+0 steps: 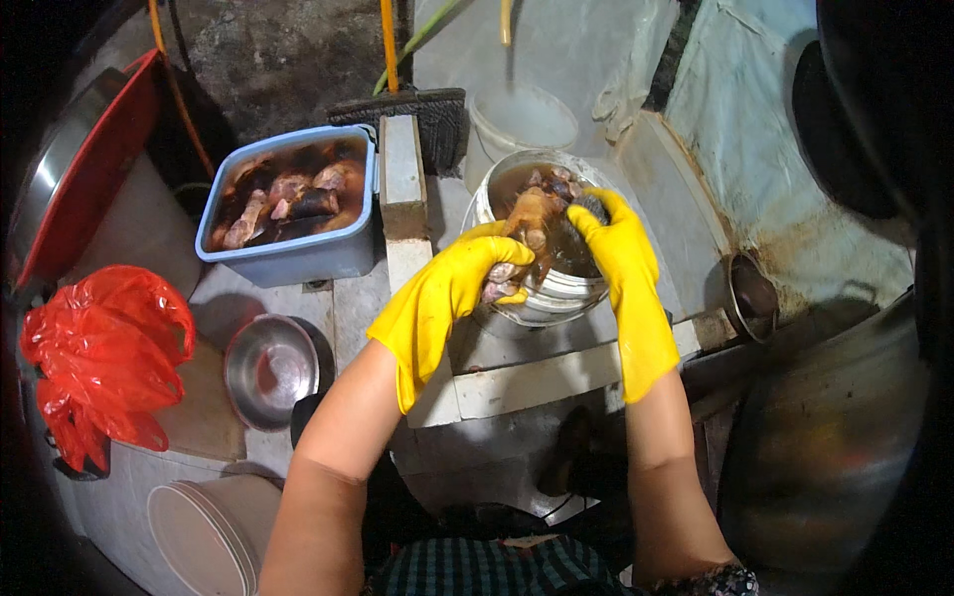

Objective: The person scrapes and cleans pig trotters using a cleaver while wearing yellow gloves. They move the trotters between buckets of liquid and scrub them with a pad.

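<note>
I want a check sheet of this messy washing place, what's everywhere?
Surface: wet grey concrete ledge.
Job's things: plucked bird held over a metal pot of dark water.
Clutter: blue tub of more birds, steel bowl, red plastic bag, white bucket.
Grippers: left hand and right hand, yellow-gloved, both grip the bird.
Cables: orange hose.
Surroundings: large dark pot, plastic-sheeted wall.

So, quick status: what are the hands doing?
Both gloved: left hand and right hand grip a piece of meat over the metal pot. Nothing blocking.
</note>
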{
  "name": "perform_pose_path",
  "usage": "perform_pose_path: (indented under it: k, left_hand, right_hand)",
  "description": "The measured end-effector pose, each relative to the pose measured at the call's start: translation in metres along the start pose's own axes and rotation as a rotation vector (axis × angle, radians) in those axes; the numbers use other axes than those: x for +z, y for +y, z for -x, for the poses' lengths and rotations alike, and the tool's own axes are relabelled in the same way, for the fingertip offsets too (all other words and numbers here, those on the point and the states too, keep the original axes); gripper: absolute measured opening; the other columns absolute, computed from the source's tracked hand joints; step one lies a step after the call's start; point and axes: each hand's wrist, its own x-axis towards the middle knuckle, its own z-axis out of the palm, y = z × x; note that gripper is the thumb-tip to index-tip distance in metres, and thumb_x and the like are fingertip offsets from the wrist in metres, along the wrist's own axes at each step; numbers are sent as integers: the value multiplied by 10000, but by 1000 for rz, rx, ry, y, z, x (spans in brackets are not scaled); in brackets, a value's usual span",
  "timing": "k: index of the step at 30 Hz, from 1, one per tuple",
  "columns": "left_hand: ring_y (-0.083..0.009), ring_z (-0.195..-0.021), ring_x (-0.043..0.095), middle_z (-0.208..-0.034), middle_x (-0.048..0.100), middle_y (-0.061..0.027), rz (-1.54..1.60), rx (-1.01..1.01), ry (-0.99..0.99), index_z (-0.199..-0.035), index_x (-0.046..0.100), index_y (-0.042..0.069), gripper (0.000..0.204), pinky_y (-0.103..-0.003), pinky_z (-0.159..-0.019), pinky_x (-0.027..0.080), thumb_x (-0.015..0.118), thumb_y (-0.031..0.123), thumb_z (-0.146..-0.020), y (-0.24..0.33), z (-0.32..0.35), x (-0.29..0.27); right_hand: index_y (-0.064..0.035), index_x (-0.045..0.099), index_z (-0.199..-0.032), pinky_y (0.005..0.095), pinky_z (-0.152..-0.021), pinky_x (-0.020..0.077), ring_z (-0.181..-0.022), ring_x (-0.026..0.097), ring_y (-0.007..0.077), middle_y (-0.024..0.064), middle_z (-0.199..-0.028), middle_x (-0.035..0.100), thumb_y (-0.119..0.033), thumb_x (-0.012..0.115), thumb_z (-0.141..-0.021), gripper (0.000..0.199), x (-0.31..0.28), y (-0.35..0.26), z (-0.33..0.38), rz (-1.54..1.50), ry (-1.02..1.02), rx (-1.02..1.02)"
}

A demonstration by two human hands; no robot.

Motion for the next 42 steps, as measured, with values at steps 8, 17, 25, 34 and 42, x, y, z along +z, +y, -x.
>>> perform_pose_path:
  k: [8, 17, 25, 34, 42]
  left_hand:
    - [-173, -567, 542, -820, 597, -63, -207, 75, 183, -1255, 576, 47, 491, -342, -496, 461, 676, -47, -783, -3, -4, 23]
    - [-206, -681, 636, -935, 681, -78, -238, 117, 272, -1358, 583, 30, 597, -357, -525, 504, 714, -33, -779, -10, -14, 20]
    - [-199, -603, 606, -865, 668, -100, -233, -5, 120, -1261, 600, -3, 466, -346, -535, 500, 700, -4, -806, 0, -7, 25]
    - [-161, -449, 436, -587, 469, -37, 25, 81, 23, -1071, 540, 60, 143, -313, -479, 404, 598, 74, -940, -3, -1, 5]
    - [-237, -718, 680, -996, 681, -133, 165, 80, 151, -1390, 509, 53, 451, -421, -714, 619, 625, 134, -962, -11, 0, 24]
  right_hand:
    - [-110, 622, -1359, 462, -1040, 490, -1252, 599, 384, 172, -1384, 611, -372, 646, -951, 485, 39, -19, -15, 372, 26, -371]
    - [-92, 657, -1328, 432, -1081, 461, -1285, 577, 384, 188, -1371, 630, -313, 680, -930, 456, 36, -16, 14, 322, 49, -501]
    - [-72, 642, -1341, 448, -1075, 456, -1264, 590, 410, 212, -1340, 652, -393, 681, -926, 526, 41, 5, -43, 288, 240, -219]
    - [-106, 634, -1377, 441, -1040, 482, -1233, 622, 401, 217, -1292, 682, -361, 735, -873, 574, 32, 46, -38, 589, -545, 8]
    - [-92, 671, -1310, 408, -1056, 470, -1247, 623, 359, 191, -1318, 676, -366, 762, -886, 513, -5, -12, 21, -186, 13, -150]
